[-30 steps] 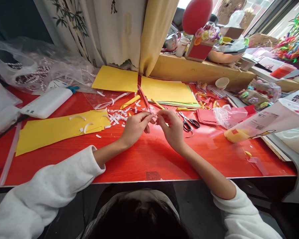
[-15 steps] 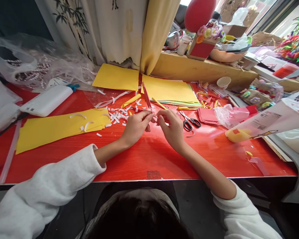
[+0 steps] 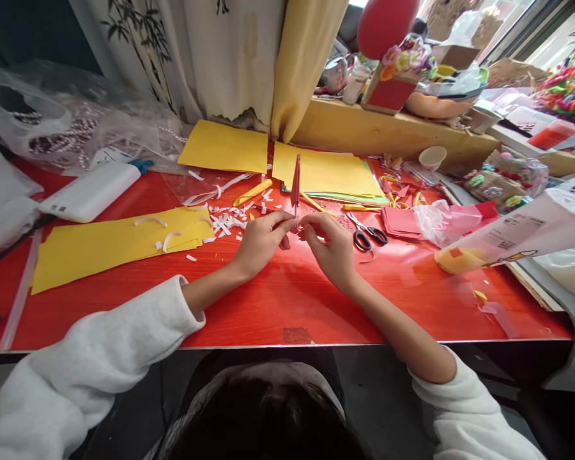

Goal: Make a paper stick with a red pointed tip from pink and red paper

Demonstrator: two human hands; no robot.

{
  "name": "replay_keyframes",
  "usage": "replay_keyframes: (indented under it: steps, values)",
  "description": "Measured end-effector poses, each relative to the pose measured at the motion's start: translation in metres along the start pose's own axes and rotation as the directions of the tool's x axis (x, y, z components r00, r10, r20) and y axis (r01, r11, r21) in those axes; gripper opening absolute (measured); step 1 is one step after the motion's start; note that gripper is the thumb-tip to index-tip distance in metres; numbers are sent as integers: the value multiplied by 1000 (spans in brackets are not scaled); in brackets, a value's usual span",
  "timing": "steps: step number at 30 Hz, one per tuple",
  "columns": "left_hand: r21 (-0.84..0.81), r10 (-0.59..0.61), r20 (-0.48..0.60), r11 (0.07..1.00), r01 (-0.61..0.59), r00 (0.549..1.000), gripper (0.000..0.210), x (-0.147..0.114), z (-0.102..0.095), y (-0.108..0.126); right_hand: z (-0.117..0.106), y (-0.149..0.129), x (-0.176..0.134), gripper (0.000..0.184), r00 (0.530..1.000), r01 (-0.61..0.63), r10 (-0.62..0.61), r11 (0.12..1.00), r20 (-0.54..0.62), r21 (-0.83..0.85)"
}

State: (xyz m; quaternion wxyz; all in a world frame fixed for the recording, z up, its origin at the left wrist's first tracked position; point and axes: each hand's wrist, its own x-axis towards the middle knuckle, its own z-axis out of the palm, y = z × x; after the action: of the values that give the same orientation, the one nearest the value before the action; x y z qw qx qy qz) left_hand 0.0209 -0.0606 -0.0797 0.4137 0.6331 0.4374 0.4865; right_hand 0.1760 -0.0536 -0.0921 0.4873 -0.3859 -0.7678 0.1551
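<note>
Above the red table, a narrow piece of red paper [image 3: 296, 182] stands almost upright, its lower end between my fingertips. My left hand [image 3: 264, 243] pinches that end from the left. From the right, my right hand [image 3: 329, 248] closes thumb and forefinger on the same end, its fingertips almost touching the left ones. The fingers hide how the bottom of the paper is folded. Just right of my right hand lie scissors [image 3: 368, 234] with black handles. White paper scraps [image 3: 227, 222] are scattered left of my left hand, beside a rolled yellow paper [image 3: 252, 191].
Yellow strips [image 3: 105, 246] lie at left near a white power bank [image 3: 91, 191]. Yellow sheets [image 3: 326, 171] are stacked at the back. Small red papers [image 3: 400, 223] and a tilted plastic cup [image 3: 512, 233] are on the right. A cluttered ledge [image 3: 364, 128] runs behind.
The red paper has swung from leaning left to nearly upright. Both hands keep their pinch in about the same place.
</note>
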Motion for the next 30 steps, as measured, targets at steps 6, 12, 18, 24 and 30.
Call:
replay_keyframes:
  steps: [6,12,18,24,30]
  values:
    - [13,24,2,1000,-24,1000,28,-1,-1,2,-1,-2,-1,11,1000,-21,21,999,0,46]
    - [20,40,19,999,-40,999,30,-2,-1,2,1,1,-1,14,1000,-21,22,992,-7,127]
    - [40,43,17,998,-43,999,26,-2,-1,3,3,-2,-2,7,996,-80,86,983,-27,164]
    - [-65,2,-41,998,-4,999,22,2,0,-2,2,-5,-1,9,988,-139,151,951,-24,275]
    - [-129,-20,-21,992,17,1000,20,4,-1,-2,3,-5,1,12,981,-174,192,902,-6,396]
